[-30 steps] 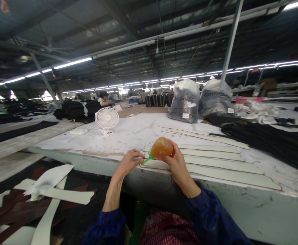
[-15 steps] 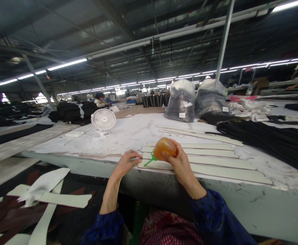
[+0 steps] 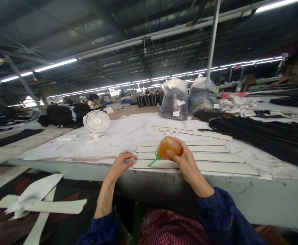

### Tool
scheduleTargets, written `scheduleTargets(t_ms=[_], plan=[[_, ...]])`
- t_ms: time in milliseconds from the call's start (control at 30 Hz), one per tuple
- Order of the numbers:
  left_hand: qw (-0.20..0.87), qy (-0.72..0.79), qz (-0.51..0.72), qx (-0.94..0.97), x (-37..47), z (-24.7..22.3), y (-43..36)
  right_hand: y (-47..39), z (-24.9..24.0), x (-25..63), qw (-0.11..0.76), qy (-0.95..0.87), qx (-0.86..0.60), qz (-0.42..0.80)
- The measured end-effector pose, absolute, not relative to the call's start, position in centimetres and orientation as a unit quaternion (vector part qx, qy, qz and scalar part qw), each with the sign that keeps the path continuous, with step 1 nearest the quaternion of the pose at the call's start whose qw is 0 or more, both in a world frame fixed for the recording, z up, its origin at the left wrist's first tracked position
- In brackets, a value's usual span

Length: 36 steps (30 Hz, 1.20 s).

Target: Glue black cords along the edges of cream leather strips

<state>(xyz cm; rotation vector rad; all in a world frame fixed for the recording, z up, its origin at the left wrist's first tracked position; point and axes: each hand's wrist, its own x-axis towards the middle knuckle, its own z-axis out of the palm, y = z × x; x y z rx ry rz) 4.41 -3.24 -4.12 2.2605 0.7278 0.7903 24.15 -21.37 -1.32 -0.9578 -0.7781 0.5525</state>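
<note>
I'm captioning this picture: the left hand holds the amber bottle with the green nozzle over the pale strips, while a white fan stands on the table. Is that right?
Not quite: the head view shows the right hand holding the amber bottle with the green nozzle over the pale strips. The white fan does stand on the table.

Factory workshop: steel roof beams, long strip lights, and worktables (image 3: 118,126) piled with dark material (image 3: 261,139).

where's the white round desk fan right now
In the head view, the white round desk fan stands left of centre on the white-covered table, just right of a small white box.
</note>
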Motion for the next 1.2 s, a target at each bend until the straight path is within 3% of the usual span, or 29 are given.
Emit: scheduleTargets(t_ms=[1200], plan=[[0.302, 0.289, 0.271, 0.867, 4.4, -3.7, -2.9, -28.2, -1.3, 30.8, 0.771, -0.369, -0.487, 0.181]])
